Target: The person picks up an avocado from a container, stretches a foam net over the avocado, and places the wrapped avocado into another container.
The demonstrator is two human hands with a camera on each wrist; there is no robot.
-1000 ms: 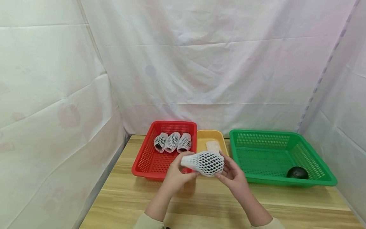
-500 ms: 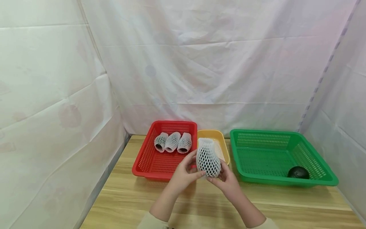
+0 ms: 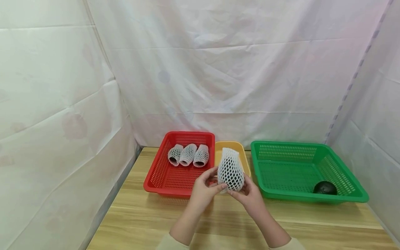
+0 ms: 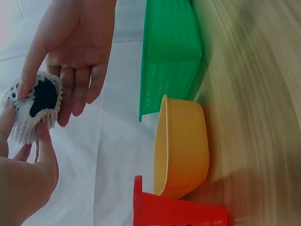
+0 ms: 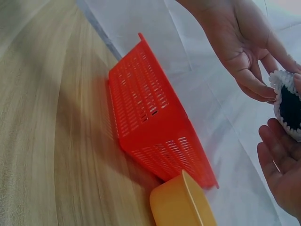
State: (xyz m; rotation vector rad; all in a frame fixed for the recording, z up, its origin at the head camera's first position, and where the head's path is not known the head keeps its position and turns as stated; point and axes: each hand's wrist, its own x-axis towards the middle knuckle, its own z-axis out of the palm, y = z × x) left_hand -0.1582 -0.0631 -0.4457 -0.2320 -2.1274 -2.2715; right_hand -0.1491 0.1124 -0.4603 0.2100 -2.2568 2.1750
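Note:
Both hands hold a white foam fruit net (image 3: 230,172) with a dark, rounded fruit-like thing inside, over the table in front of the yellow tray (image 3: 220,152). The net's narrow, loose end points up and away. My left hand (image 3: 203,189) grips its left side, thumb on the near face. My right hand (image 3: 251,198) grips the lower right side, thumb close to the other. From the left wrist view, the dark thing (image 4: 44,96) shows bare through the net's open bottom end, with fingertips at the net's edge. The yellow tray is partly hidden behind the net.
On the left a red basket (image 3: 150,178) holds three netted dark things (image 3: 188,155) in a row. To the right, a green basket (image 3: 312,198) has one bare, dark, rounded thing (image 3: 325,188) in its near right corner. White cloth (image 3: 218,80) hangs behind the wooden table (image 3: 231,222).
The held net has turned from lying sideways, narrow end left, to narrow end up and away. Over the last half second it has shifted slightly right, both hands still gripping it.

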